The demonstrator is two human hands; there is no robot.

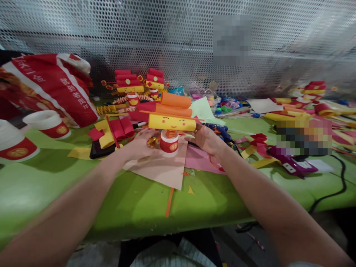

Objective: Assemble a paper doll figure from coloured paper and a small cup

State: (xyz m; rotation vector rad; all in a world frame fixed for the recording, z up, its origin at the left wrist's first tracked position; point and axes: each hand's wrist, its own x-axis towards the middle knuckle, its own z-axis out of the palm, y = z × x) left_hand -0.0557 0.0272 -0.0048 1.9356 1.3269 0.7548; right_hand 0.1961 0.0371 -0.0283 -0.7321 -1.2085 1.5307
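Note:
In front of me stands a paper figure: a yellow paper roll with a smiling face [172, 122], topped by orange paper rolls [175, 100] with red paper at the left side. A folded orange paper spring joins it to an upturned red and white paper cup [169, 144]. My left hand [142, 144] is beside the cup, fingers apart and thumb towards it; whether it touches I cannot tell. Something small and gold shows by its fingers. My right hand [207, 140] is at the right end of the face roll, open, with its fingertips partly hidden.
Similar red-hatted figures [129, 87] stand at the back. Paper cups [51, 124] and a large red bag [58, 87] are on the left. A pink sheet [203, 159], paper scraps [258, 142] and a purple device [292, 163] with a black cable lie to the right.

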